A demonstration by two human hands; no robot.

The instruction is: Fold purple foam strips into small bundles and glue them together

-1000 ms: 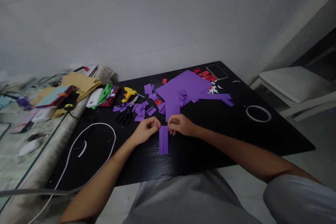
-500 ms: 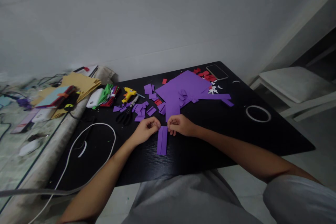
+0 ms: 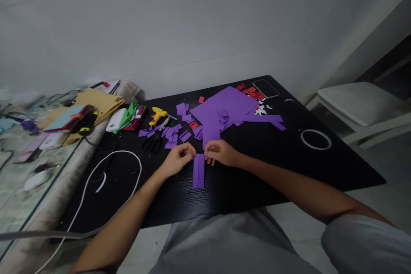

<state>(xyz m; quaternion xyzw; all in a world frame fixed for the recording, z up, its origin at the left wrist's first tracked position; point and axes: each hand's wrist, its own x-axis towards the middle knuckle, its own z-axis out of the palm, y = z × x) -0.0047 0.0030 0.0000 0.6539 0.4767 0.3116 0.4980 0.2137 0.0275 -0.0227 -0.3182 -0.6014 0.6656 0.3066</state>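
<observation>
A folded purple paper strip (image 3: 198, 172) with a crease down its length lies near the table's front edge. At its far left corner, my left hand (image 3: 179, 158) pinches the paper between curled fingers. My right hand (image 3: 220, 153) grips the far right corner in the same way. Just beyond my hands are a wider purple paper strip (image 3: 211, 130) and a large purple sheet (image 3: 229, 102). Small cut purple pieces (image 3: 171, 132) are scattered to the left of them.
Left of the paper lie black-handled scissors (image 3: 156, 137), a yellow glue gun (image 3: 157, 115) and a looped white cable (image 3: 140, 171). A phone (image 3: 266, 88), red scraps (image 3: 253, 92) and white scraps (image 3: 261, 109) are at the back right. A tape ring (image 3: 316, 139) lies right.
The near end of the folded purple strip has swung very slightly to the right. Both hands stay almost in place.
</observation>
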